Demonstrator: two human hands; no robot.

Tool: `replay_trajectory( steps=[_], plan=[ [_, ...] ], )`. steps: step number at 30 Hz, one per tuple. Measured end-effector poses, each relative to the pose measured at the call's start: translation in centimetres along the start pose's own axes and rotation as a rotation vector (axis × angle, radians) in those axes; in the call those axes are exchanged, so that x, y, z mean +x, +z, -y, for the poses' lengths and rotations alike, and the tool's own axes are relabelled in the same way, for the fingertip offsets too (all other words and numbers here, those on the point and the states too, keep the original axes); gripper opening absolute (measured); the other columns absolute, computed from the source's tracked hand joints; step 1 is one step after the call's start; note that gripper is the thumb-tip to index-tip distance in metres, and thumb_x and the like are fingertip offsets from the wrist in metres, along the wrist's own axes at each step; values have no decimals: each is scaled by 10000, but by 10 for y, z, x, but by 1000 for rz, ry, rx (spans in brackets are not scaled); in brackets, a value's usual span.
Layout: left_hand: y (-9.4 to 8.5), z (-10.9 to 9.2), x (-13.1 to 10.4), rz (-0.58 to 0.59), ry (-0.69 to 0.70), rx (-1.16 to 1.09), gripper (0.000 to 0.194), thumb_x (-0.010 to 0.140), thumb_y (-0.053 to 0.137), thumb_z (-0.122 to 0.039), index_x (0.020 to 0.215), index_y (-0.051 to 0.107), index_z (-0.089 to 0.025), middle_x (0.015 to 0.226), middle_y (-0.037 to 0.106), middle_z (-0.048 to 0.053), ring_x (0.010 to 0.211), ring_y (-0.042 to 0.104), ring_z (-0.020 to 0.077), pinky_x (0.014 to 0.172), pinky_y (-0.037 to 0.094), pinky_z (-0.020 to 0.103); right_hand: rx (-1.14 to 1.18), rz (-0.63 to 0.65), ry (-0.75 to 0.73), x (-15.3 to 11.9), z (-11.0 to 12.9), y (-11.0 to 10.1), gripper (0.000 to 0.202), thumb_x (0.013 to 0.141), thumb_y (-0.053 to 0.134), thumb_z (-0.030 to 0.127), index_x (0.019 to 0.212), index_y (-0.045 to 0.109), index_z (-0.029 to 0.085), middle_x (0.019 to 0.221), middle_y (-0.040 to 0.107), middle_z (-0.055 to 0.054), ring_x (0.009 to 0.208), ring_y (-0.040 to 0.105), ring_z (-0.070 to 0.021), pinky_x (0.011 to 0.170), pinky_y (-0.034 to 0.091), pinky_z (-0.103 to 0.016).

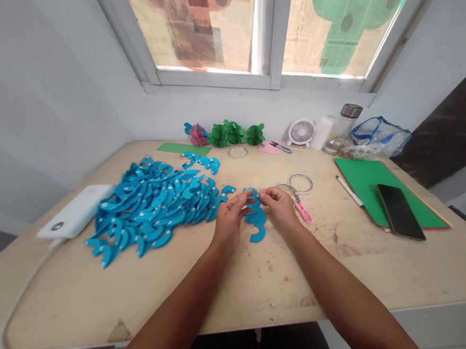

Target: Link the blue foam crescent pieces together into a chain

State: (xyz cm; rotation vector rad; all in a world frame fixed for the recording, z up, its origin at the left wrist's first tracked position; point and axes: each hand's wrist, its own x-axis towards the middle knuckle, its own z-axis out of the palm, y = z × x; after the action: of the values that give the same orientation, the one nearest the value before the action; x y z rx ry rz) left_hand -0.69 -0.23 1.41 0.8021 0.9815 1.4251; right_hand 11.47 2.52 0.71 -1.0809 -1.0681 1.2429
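Curved blue paper pieces, joined in a short wavy strip with small white squares on them, hang or lie between my two hands at the middle of the table. My left hand has its thumb and fingers closed at the strip's upper left edge. From the other side, my right hand pinches the top right of the same strip between thumb and fingertips. Left of my hands a large heap of similar blue paper pieces spreads over the wooden table. A few loose pieces lie behind the heap.
A white power bank with a cable sits at the left. Tape rolls and pink-handled scissors are beyond my right hand. Farther right are a pen, green sheets and a phone. A small fan and bottle stand behind.
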Motion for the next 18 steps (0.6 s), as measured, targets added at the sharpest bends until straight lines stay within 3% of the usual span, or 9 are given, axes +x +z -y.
replay_trajectory(
  steps=[18],
  plan=[
    [4, 3, -4, 50, -48, -15, 378, 628, 705, -382, 923, 704, -146, 1034, 663, 116, 910, 616, 227, 669, 489, 282, 76, -18, 2, 4, -9, -3, 222, 596, 705, 383, 661, 635, 182, 603, 601, 8, 572, 525, -131, 559, 400, -258]
  ],
)
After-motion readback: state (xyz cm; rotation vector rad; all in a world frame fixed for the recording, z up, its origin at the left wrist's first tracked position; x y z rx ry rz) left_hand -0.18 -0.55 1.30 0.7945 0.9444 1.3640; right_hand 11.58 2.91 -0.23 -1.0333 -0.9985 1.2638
